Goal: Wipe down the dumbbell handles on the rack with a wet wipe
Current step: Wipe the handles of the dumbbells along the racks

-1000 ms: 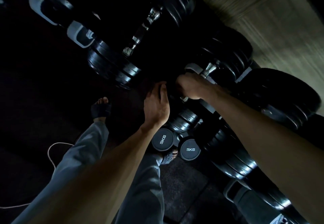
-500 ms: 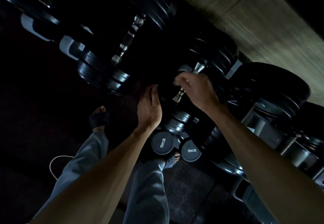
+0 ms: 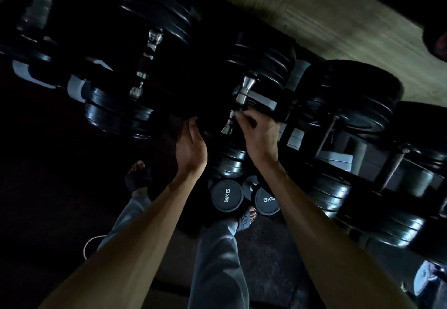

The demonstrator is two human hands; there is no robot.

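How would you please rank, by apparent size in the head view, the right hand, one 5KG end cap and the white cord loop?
1. right hand
2. left 5KG end cap, though farther away, so true size is unsure
3. white cord loop, only partly visible

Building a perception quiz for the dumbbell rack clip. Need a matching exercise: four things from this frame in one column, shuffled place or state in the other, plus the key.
Things:
1. right hand
2. left hand
3. 5KG dumbbells
4. white cord

Places or states:
A. fingers straight, holding nothing visible
B. on the floor by the person's feet, end caps up
C. curled at a chrome dumbbell handle
D. looped on the dark floor, lower left

Pairs: 1-C, 2-A, 3-B, 4-D
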